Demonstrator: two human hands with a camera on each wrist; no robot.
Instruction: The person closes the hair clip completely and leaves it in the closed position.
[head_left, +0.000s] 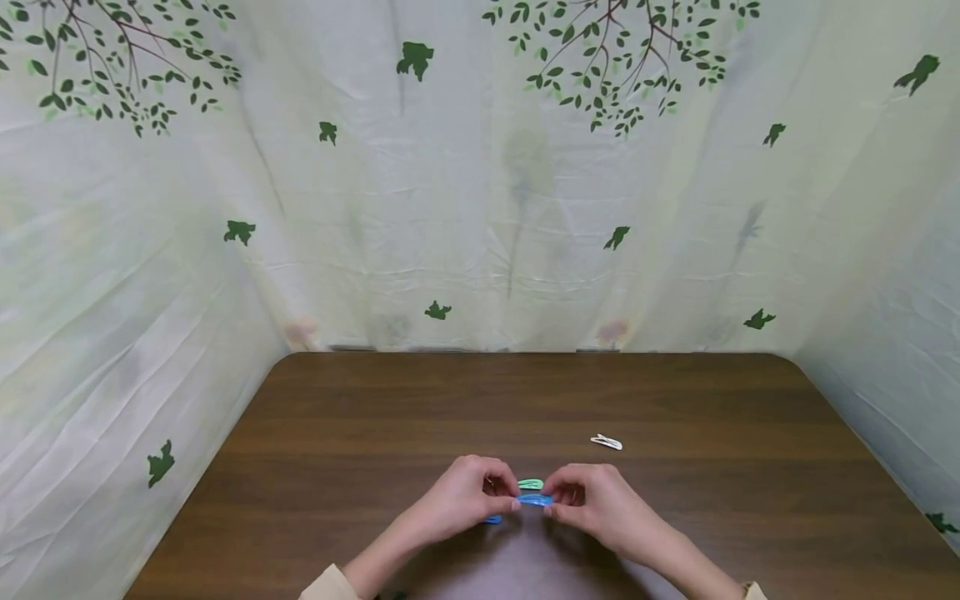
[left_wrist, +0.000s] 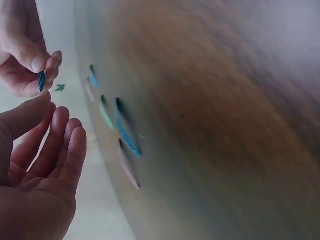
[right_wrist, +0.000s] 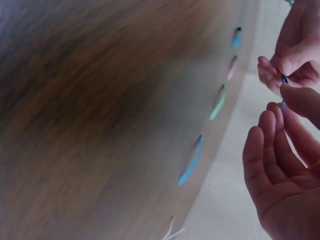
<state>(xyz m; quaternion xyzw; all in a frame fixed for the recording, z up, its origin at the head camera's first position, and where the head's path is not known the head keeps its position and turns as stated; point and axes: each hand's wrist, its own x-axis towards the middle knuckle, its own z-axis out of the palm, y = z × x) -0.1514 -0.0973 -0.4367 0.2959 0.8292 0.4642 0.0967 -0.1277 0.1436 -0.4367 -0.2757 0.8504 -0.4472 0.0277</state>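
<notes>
Over the near part of the table, a blue snap hair clip (head_left: 535, 500) is held up between two hands. My left hand (head_left: 468, 492) pinches one end of it between thumb and fingertips. At the other end, my right hand (head_left: 596, 500) grips it with thumb and index finger. Right behind the held clip in the head view lies a green hair clip (head_left: 531, 483). Another blue clip (head_left: 492, 519) shows partly below my left hand. Both wrist views show the held clip as a narrow dark-blue edge between the fingertips.
A white hair clip (head_left: 606, 442) lies farther back on the right, its two arms spread at one end. The wrist views show several clips in a row on the brown table (head_left: 375, 417), including a pink clip (left_wrist: 129, 165). Patterned fabric (head_left: 465, 192) surrounds the table's back and sides.
</notes>
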